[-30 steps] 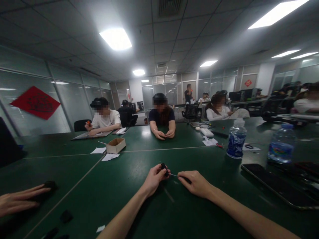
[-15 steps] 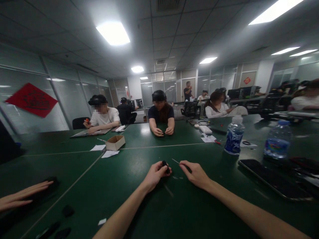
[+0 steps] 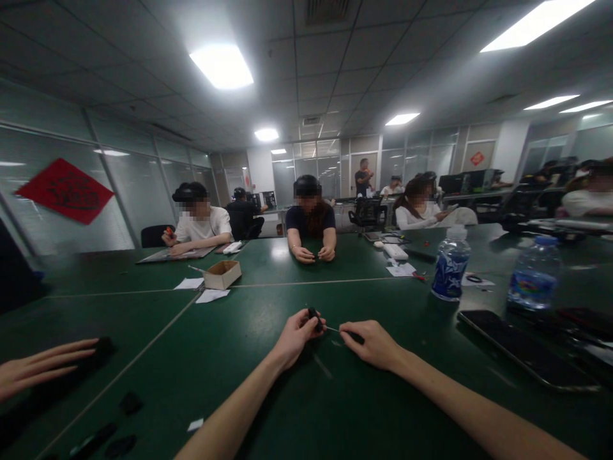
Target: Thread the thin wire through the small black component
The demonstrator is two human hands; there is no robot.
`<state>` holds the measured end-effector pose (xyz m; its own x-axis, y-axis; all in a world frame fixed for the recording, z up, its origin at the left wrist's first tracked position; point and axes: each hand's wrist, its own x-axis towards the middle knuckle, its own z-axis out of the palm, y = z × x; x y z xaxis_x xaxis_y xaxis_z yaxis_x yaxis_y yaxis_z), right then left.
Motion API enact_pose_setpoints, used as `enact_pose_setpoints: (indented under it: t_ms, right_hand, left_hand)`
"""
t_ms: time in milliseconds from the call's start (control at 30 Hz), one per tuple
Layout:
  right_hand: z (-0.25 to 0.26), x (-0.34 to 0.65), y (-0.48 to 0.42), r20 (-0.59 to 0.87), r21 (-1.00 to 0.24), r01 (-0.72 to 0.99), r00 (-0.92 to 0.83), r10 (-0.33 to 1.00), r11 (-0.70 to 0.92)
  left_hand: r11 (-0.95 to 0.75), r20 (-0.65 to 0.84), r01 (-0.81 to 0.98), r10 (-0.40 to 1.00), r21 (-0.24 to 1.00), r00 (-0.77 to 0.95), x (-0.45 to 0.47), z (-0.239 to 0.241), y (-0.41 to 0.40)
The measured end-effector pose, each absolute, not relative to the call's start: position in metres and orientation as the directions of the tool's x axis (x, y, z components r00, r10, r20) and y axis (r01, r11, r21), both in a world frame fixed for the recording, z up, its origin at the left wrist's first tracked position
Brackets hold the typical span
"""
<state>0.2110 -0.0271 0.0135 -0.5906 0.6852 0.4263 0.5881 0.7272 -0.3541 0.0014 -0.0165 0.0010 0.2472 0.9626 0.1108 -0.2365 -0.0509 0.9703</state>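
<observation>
The left hand (image 3: 294,335) is curled shut around a small black part (image 3: 313,314), pinched between thumb and fingertips, with the part peeking out at the top of the fist. The right hand (image 3: 371,344) is closed in a pinch on a thin tool (image 3: 332,329), whose dark handle lies under the fingers and whose slim metal shaft points from the right hand towards the left. The shaft's tip reaches the black part; whether it is inserted or only touching is too small to tell. Both hands hover just above the green table (image 3: 268,396), close together.

Beyond the hands, towards the far left, a cardboard box (image 3: 222,275) sits with white paper slips (image 3: 212,296) beside it. To the right of the right hand stand two water bottles (image 3: 450,265), and nearer, a dark phone (image 3: 524,348) lies flat. Far off to the left of the left hand, another person's hand (image 3: 43,367) rests flat on a black item, with small black pieces (image 3: 129,402) lying nearer. Other people sit across the table.
</observation>
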Motion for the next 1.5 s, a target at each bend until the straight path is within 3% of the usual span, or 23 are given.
enact_pose_setpoints:
  t_ms: [167, 300, 500, 733, 1100, 1500]
  right_hand:
    - [0.014, 0.213, -0.029, 0.421, -0.323, 0.576, -0.623, 0.659, 0.751]
    - [0.008, 0.215, -0.025, 0.445, -0.372, 0.544, -0.607, 0.659, 0.752]
    - [0.003, 0.218, -0.011, 0.575, -0.568, 0.618, -0.174, 0.800, 0.543]
    - [0.010, 0.213, -0.023, 0.458, -0.410, 0.553, -0.563, 0.688, 0.725]
    - [0.012, 0.212, -0.025, 0.432, -0.379, 0.569, -0.588, 0.684, 0.729]
    - [0.010, 0.213, -0.025, 0.428, -0.312, 0.602, -0.602, 0.674, 0.735]
  left_hand:
    - [-0.070, 0.125, -0.215, 0.959, 0.974, 0.253, 0.000, -0.002, -0.014]
    - [-0.067, 0.125, -0.221, 0.958, 0.973, 0.257, 0.001, 0.001, -0.016]
    - [-0.057, 0.110, -0.134, 0.895, 0.989, 0.431, 0.006, 0.004, -0.019]
    - [-0.028, 0.114, -0.319, 0.961, 0.947, 0.253, 0.001, -0.003, -0.013]
    - [-0.070, 0.143, -0.310, 0.965, 0.948, 0.222, 0.001, -0.007, -0.011]
    - [-0.132, 0.173, -0.168, 0.949, 0.977, 0.262, 0.001, 0.001, -0.017]
